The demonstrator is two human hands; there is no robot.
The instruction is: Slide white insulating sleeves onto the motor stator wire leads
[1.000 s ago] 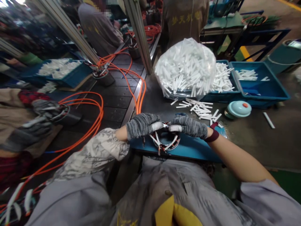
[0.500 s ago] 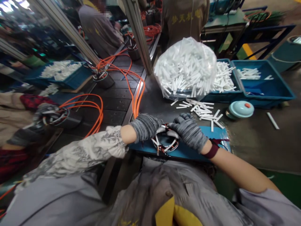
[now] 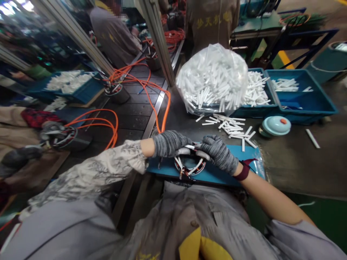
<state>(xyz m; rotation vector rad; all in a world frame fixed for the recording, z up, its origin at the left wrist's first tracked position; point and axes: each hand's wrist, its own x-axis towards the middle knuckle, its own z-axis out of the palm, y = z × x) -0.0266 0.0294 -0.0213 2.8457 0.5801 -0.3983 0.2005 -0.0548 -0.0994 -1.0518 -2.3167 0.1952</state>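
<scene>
A motor stator (image 3: pixel 204 167), its ring wound with white sleeves and red and black wires, rests on a blue board (image 3: pixel 230 177) in front of me. My left hand (image 3: pixel 173 143), in a grey knitted glove, is closed at the far left of the ring. A short white sleeve (image 3: pixel 190 147) shows at its fingertips. Opposite it, my gloved right hand (image 3: pixel 218 154) has its fingers bent and pinched over the far right rim. The fingertips of both hands nearly meet at the sleeve; the wire between them is partly hidden.
Loose white tubes (image 3: pixel 232 127) lie beyond the board, near a clear bag (image 3: pixel 214 79) full of tubes. Blue bins (image 3: pixel 306 104) and a pale-blue round container (image 3: pixel 276 125) stand at right. Orange cables (image 3: pixel 166 108) run by a metal post (image 3: pixel 159 43). A co-worker's gloved hands (image 3: pixel 51 131) handle another stator at left.
A white sleeve now shows between my fingertips. My right hand's fingers have curled in closer to the ring. The orange cables by my left wrist have shifted right.
</scene>
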